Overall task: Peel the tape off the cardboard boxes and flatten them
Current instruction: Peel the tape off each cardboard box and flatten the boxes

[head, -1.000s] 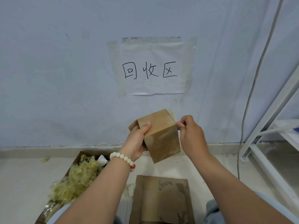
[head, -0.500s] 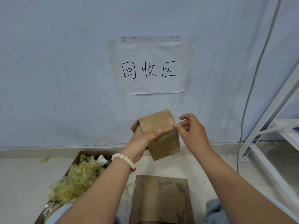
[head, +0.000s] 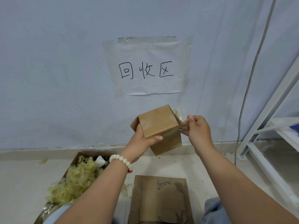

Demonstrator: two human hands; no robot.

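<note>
At frame centre the left hand [head: 142,141] grips a small brown cardboard box [head: 159,128] from below, thumb pressed across its front face. The right hand [head: 198,128] is closed, pinching a strip of clear tape [head: 180,114] stretched from the box's upper right edge. The box is tilted, one corner pointing up toward the wall; its long axis runs down and slightly right.

Both forearms reach forward, left hand [head: 142,139] cupped in a grip, right hand [head: 198,128] fingers [head: 186,126] pinched.
</note>
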